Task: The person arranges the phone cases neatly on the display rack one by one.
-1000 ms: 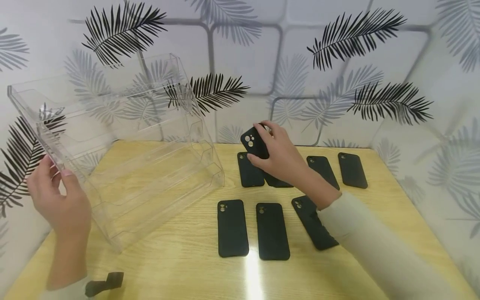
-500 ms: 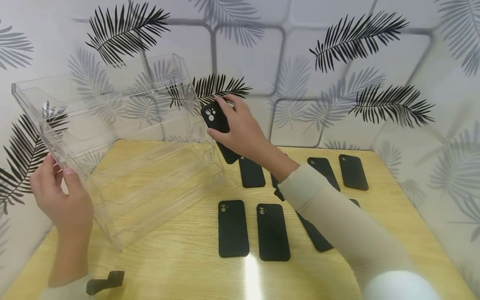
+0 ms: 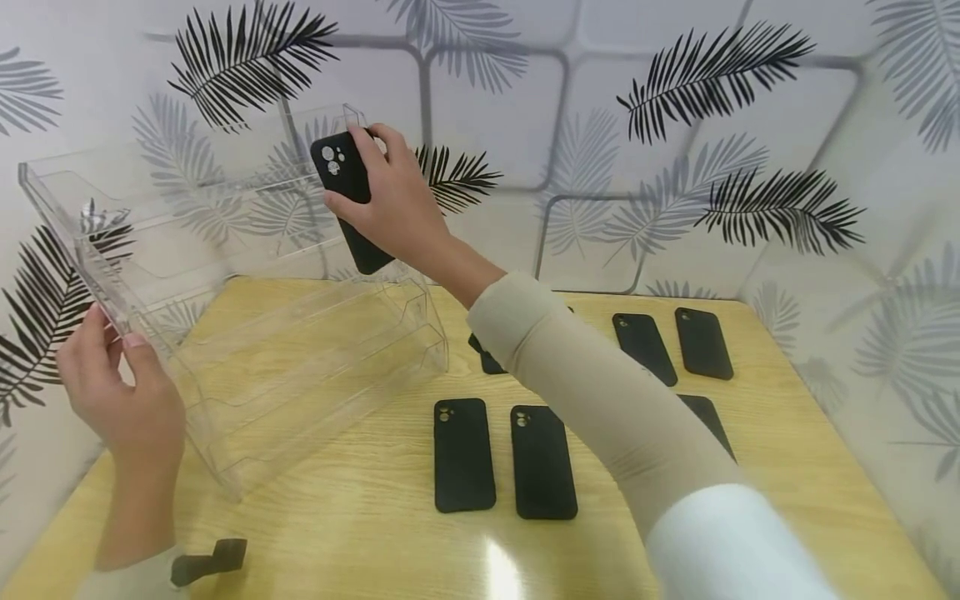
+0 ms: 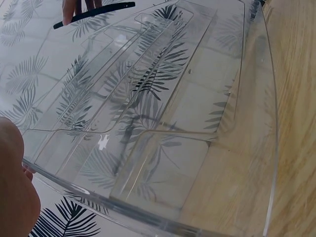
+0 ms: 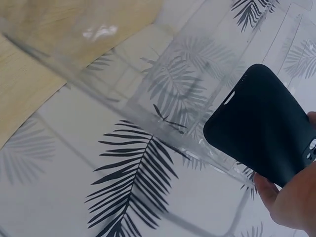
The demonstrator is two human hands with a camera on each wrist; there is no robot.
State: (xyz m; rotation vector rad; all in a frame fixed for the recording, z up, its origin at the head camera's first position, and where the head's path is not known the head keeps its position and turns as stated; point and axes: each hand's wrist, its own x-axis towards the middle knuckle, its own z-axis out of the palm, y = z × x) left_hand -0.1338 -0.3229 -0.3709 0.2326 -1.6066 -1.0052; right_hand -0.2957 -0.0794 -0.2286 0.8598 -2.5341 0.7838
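A clear plastic tiered rack [image 3: 97, 275] stands at the left of the table in the head view. My left hand [image 3: 123, 392] holds its left side edge between thumb and fingers. A black phone case [image 3: 348, 177] with camera cutouts hangs in my right hand [image 3: 401, 196], gripped by its sides near the top. It is tilted, in front of the rack's upper right part. In the right wrist view the flat face of the phone case [image 5: 261, 123] shows beside the clear panels; I cannot tell whether it touches them.
More black phone cases lie on the wooden table [image 3: 360, 533]: two in front [image 3: 465, 454], two at the back right [image 3: 703, 342], others partly hidden under my right sleeve [image 3: 592, 383]. A patterned wall [image 3: 495, 125] rises behind the table.
My right hand has carried the black phone case leftward and up, from above the other cases to the front of the rack. My left hand and the rack stay in place.
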